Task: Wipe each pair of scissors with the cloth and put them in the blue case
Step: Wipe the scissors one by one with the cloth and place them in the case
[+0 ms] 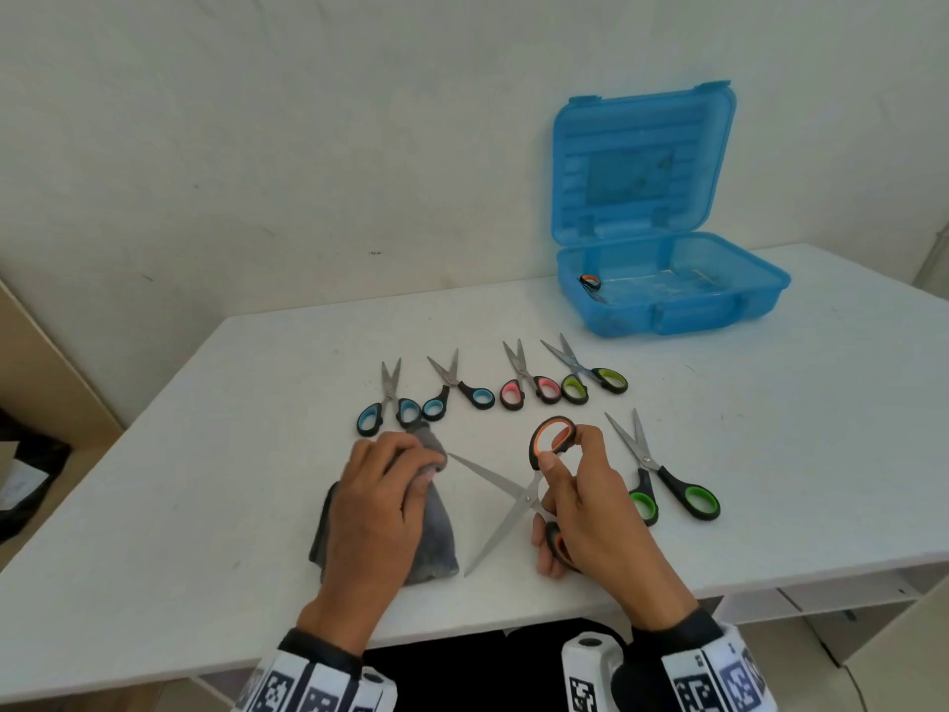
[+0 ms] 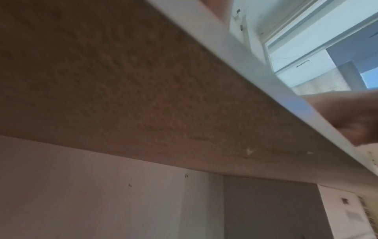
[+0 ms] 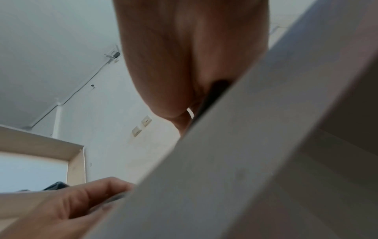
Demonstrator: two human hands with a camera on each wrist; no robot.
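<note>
In the head view my right hand (image 1: pixel 570 501) holds the orange-handled scissors (image 1: pixel 506 498) by both handles, blades spread wide over the table. My left hand (image 1: pixel 382 495) grips the grey cloth (image 1: pixel 436 547), bunched at the tip of the upper blade. The open blue case (image 1: pixel 672 295) stands at the back right with one orange-handled pair (image 1: pixel 590 283) inside. Several other scissors lie in a row: two blue-handled (image 1: pixel 390 403), one pink (image 1: pixel 526 385), one yellow-green (image 1: pixel 588 377), and a green pair (image 1: pixel 662 475) to the right. The wrist views show mostly the table's edge and underside.
The white table (image 1: pixel 205 454) has a near edge just under my wrists. A wall rises behind it. Dark clutter (image 1: pixel 25 470) sits on the floor at the left. A drawer unit (image 1: pixel 847 598) shows below the table at the right.
</note>
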